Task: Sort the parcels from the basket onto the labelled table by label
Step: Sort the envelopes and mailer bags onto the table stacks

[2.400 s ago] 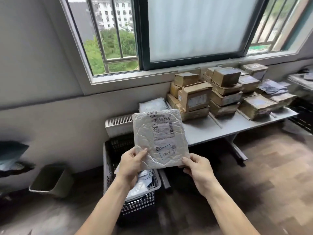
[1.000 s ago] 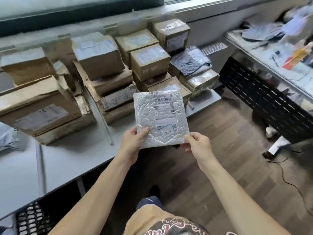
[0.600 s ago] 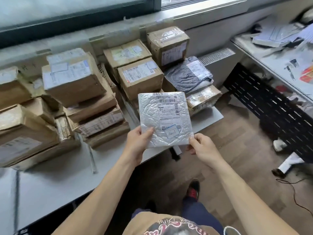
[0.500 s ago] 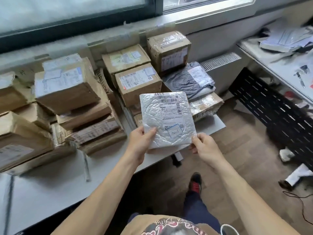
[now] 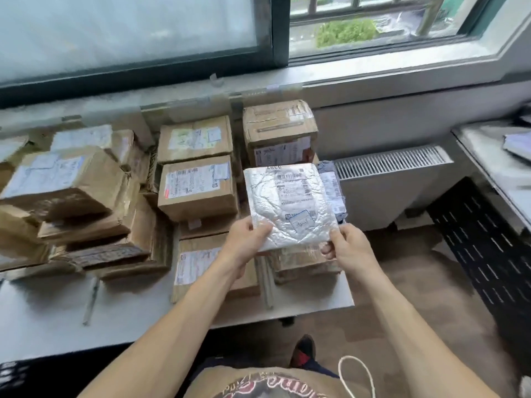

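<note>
Since we've brought the silver parcel (image 5: 287, 202) over the counter (image 5: 43, 320), left grip (image 5: 247, 239) and right grip (image 5: 347, 248) pinching it, placement seems near.

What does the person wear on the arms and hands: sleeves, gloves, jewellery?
Nothing shows. The left hand and right hand are ungloved, with no ring, watch or bracelet visible, and both forearms are bare, with no sleeve in view.

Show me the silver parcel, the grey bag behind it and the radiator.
silver parcel (image 5: 288, 206), head view, middle of its front.
grey bag (image 5: 334, 193), head view, exposed right side.
radiator (image 5: 388, 165), head view, top grille.
</note>
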`<state>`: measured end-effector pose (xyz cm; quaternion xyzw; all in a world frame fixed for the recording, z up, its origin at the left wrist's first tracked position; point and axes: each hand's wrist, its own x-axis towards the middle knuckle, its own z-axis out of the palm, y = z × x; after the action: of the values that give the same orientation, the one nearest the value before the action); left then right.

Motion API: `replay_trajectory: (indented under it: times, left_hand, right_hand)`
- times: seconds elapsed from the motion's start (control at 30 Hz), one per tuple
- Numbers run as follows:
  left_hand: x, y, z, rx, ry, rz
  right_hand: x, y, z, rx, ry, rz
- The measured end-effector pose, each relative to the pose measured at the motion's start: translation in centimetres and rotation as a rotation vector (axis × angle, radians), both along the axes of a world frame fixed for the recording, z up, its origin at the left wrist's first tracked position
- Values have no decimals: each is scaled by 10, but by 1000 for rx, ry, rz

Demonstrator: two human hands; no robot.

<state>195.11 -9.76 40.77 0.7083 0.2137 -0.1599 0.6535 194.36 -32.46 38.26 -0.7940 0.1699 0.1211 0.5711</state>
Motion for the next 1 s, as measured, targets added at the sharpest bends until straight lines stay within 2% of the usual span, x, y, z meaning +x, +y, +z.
replay_trajectory:
  times: [0.13,0.3,0.57,0.83,1.0]
  left_hand:
    - [22,-12,1,40,30,0]
    - [41,-14,-7,46,55,48]
    - [43,-19,-16,14,90,89]
    - [45,-21,-18,89,110,88]
    - [44,-20,-20,162,119,116]
  right_hand:
    - [22,-8,4,28,7,-18]
    - [44,-16,3,180,170,-18]
    - [62,-18,-6,36,174,83]
    - [66,-21,-6,29,142,-10]
    - [66,-22,-6,69,215,-10]
